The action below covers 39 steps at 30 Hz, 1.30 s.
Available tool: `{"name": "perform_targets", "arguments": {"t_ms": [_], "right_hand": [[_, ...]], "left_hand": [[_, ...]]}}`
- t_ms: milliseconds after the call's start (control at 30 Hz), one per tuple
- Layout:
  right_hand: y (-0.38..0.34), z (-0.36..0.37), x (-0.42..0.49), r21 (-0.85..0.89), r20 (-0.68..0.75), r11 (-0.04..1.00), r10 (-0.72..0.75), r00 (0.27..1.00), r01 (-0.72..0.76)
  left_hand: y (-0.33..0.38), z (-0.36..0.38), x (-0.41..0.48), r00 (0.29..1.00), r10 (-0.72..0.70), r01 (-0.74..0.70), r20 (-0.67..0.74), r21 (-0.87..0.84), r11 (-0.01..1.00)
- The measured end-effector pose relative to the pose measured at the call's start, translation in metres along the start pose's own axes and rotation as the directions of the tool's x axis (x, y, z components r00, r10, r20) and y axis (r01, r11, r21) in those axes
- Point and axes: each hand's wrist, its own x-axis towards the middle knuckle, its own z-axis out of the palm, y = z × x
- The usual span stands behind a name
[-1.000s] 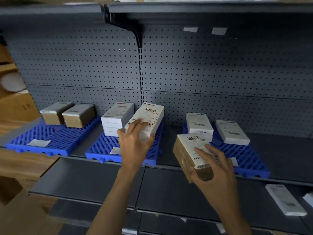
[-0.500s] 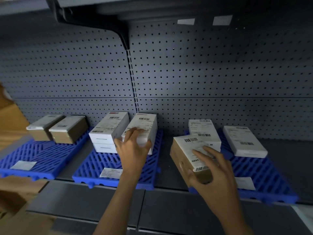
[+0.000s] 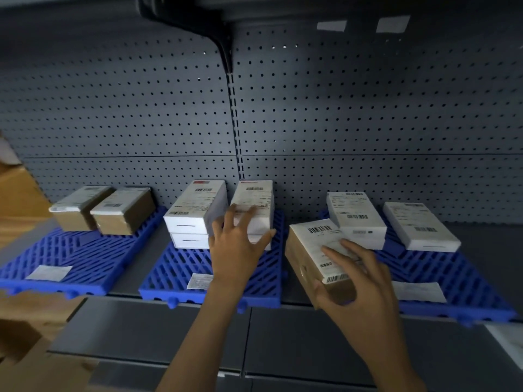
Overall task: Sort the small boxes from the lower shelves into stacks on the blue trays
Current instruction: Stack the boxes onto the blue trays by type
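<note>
Three blue trays lie on the grey shelf: left (image 3: 70, 258), middle (image 3: 175, 267), right (image 3: 458, 275). My left hand (image 3: 237, 247) grips the near end of a white labelled box (image 3: 256, 202), which stands on the middle tray beside a stack of two white boxes (image 3: 195, 213). My right hand (image 3: 359, 284) holds a brown box with a white label (image 3: 314, 247), tilted in the air over the gap between the middle and right trays. Two brown boxes (image 3: 102, 210) sit on the left tray. A white stack (image 3: 356, 219) and a single white box (image 3: 418, 224) sit on the right tray.
A grey pegboard wall (image 3: 339, 123) closes the back, and a shelf bracket (image 3: 223, 46) hangs overhead. A lower shelf (image 3: 297, 335) juts out below the trays, with a white box (image 3: 509, 343) at its right edge. Cardboard cartons (image 3: 25, 329) stand at the lower left.
My left hand carried the white box back and down onto the middle tray, next to the white stack. My right hand kept the brown box, and the view moved closer to the shelf.
</note>
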Motion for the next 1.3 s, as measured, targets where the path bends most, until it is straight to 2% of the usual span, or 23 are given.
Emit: {"name": "perform_targets", "arguments": {"t_ms": [167,300,433,633,800,1067,1300], "right_hand": [[-0.056,0.01,-0.019,-0.069,-0.006,0.998,-0.011,1.0,0.011],[-0.118,0.028,-0.039,-0.084,-0.035,0.996,-0.026,0.999,0.023],[-0.182,0.06,-0.052,-0.033,-0.039,0.998,-0.048,0.998,0.047],[-0.262,0.119,-0.05,0.045,0.001,0.996,-0.078,0.997,0.078],[-0.305,0.172,-0.032,0.068,0.021,0.991,-0.113,0.993,0.112],[-0.326,0.267,0.034,0.084,-0.05,0.987,-0.136,0.989,0.14],[-0.331,0.338,0.094,0.044,-0.132,0.99,-0.13,0.983,0.137]], "left_hand": [[-0.051,-0.054,-0.038,0.99,0.138,-0.139,-0.04,-0.034,0.99],[-0.119,-0.112,-0.059,0.977,0.208,-0.204,-0.044,0.084,0.975],[-0.198,-0.157,-0.069,0.955,0.286,-0.278,-0.078,0.1,0.955],[-0.298,-0.201,-0.079,0.98,0.178,-0.159,-0.094,0.178,0.971],[-0.344,-0.221,-0.076,0.98,0.124,-0.101,-0.153,0.15,0.984],[-0.4,-0.21,-0.033,0.989,0.057,-0.042,-0.133,0.115,0.992],[-0.439,-0.19,0.026,0.993,0.091,-0.079,-0.076,0.144,0.986]]}}
